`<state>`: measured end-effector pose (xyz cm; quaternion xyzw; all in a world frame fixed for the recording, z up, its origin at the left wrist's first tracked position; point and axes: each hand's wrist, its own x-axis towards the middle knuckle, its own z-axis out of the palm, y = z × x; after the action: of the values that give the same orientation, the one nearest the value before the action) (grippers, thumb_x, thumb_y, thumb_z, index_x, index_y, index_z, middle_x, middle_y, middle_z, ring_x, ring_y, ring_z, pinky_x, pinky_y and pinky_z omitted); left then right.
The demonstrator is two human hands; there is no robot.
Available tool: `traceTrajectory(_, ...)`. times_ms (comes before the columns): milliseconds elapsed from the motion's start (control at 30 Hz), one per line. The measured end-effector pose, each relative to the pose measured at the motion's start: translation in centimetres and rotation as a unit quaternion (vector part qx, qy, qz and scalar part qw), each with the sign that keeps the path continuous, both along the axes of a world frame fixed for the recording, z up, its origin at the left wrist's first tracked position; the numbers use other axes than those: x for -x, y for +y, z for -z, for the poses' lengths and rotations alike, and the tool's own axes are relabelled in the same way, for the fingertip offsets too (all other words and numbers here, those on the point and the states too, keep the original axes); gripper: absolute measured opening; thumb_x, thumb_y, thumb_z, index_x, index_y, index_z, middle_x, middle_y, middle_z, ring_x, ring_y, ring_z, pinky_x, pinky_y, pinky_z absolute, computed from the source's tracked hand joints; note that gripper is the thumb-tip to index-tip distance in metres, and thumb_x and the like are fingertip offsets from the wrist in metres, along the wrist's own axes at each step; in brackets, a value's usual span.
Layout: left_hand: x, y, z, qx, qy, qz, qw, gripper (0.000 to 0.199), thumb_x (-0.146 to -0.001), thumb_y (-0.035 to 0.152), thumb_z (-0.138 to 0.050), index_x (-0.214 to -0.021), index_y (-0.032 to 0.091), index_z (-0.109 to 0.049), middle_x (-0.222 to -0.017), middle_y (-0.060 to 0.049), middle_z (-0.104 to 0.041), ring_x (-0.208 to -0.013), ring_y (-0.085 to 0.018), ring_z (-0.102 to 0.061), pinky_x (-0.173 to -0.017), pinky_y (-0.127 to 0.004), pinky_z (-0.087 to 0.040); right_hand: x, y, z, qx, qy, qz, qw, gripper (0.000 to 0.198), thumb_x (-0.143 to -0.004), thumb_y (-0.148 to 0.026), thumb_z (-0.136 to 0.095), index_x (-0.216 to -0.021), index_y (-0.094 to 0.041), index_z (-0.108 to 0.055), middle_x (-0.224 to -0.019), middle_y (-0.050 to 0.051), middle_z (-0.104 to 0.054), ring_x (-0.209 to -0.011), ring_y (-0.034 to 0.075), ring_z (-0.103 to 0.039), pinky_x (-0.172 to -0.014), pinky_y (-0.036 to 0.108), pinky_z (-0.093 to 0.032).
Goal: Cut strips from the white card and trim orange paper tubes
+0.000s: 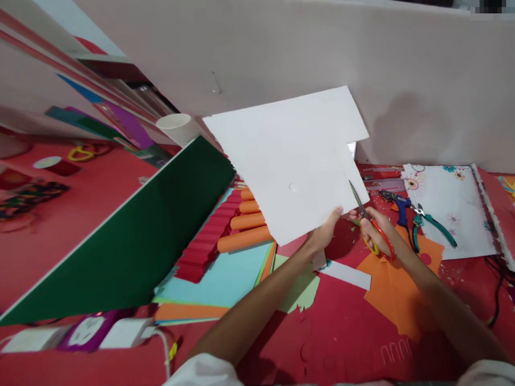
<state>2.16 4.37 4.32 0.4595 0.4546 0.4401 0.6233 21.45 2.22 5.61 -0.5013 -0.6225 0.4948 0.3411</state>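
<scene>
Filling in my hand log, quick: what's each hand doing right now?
Left hand: closed, gripping the white sheet at its lower edge.
Right hand: closed, holding the scissors by their handles.

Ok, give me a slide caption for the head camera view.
The left hand holds a white sheet while the right hand holds scissors at its edge, above a red table.

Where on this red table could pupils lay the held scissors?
Bare red table shows between the green board and patterned item, and narrowly in front of the purple socket. Crowded: the right, with glue gun, pliers, floral sheet, orange paper.
</scene>
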Motion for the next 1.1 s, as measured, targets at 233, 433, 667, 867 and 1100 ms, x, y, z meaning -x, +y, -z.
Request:
traceTrajectory(233, 0.7, 0.7, 0.4, 0.005, 0.003, 0.000, 1.000, 0.070, -0.086, 0.085, -0.055, -0.105, 0.022, -0.080, -0.109, -0.014, -0.084, -0.130, -0.034, -0.070, -0.123, -0.049, -0.044, -0.3, 0.1, -0.9, 0.092, 0.068, -0.060, 0.992, 0.060, -0.096, -0.060, -0.069, -0.139, -0.028, -0.043, -0.079, -0.005, -0.059, -0.057, 0.011, -0.052, -0.051, 0.024, -0.045)
traceTrajectory(433, 1.1, 0.8, -0.2, -0.022, 0.023, -0.015, 0.999, 0.068, -0.085, 0.084, -0.057, -0.099, 0.022, -0.082, -0.115, -0.013, -0.083, -0.126, -0.035, -0.072, -0.123, -0.049, -0.044, 0.2, -0.5, -0.2, 0.033, 0.096, -0.076, 0.992, 0.071, -0.103, -0.067, -0.055, -0.156, -0.034, -0.020, -0.092, -0.001, -0.059, -0.067, 0.013, -0.055, -0.060, 0.027, -0.049)
traceTrajectory(667, 1.7, 1.0, -0.4, -0.070, 0.099, 0.000, 0.993, 0.062, -0.092, 0.077, -0.053, -0.092, 0.022, -0.082, -0.106, -0.011, -0.084, -0.131, -0.033, -0.068, -0.128, -0.046, -0.034, 0.4, -1.0, -0.6, 0.006, -0.002, -0.061, 0.998, 0.075, -0.105, -0.072, -0.046, -0.161, -0.030, -0.022, -0.086, -0.001, -0.056, -0.064, 0.015, -0.052, -0.062, 0.031, -0.049)
traceTrajectory(867, 1.7, 0.8, -0.4, -0.070, 0.103, 0.044, 0.991, 0.059, -0.095, 0.074, -0.051, -0.083, 0.025, -0.082, -0.106, -0.009, -0.084, -0.123, -0.033, -0.072, -0.128, -0.046, -0.034, 0.6, -1.2, -1.4, 0.016, 0.009, -0.056, 0.998, 0.080, -0.103, -0.075, -0.043, -0.161, -0.025, -0.022, -0.077, -0.001, -0.050, -0.060, 0.018, -0.047, -0.054, 0.032, -0.044)
traceTrajectory(1100, 1.1, 0.4, -1.1, -0.080, 0.089, 0.057, 0.991, 0.060, -0.093, 0.076, -0.052, -0.080, 0.025, -0.081, -0.104, -0.009, -0.084, -0.114, -0.032, -0.074, -0.124, -0.043, -0.040, 0.2, -1.0, -0.6, 0.009, 0.017, -0.052, 0.998, 0.076, -0.103, -0.075, -0.045, -0.160, -0.030, -0.022, -0.074, -0.004, -0.049, -0.056, 0.015, -0.047, -0.052, 0.028, -0.040)
